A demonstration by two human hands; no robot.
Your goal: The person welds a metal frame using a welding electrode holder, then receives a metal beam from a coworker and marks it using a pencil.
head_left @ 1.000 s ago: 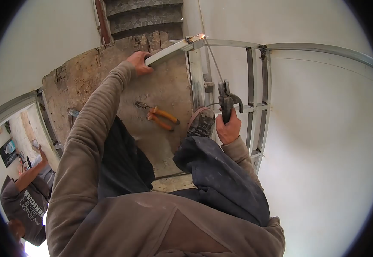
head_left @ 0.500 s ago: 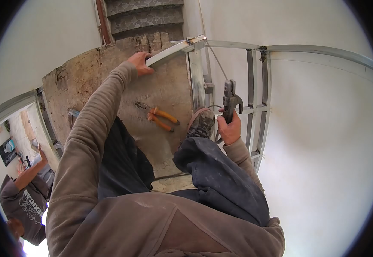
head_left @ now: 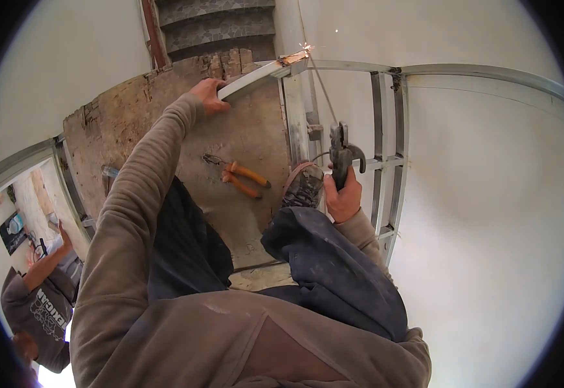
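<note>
The metal bar point(head_left: 251, 80), over the far side of the wooden board point(head_left: 230, 216), looks stiff, light and likely hot at its sparking right end, so my left hand point(head_left: 209, 97) grips the safer left end while my right hand point(head_left: 344, 199) grips the welding rod holder point(head_left: 341, 156).

Single head-worn view, facing forward-down toward metal bar point(head_left: 253, 79).

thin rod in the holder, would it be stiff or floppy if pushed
The rod is probably fairly stiff, since it runs straight out of the holder. Being so thin, it may flex under a sideways push.
</note>
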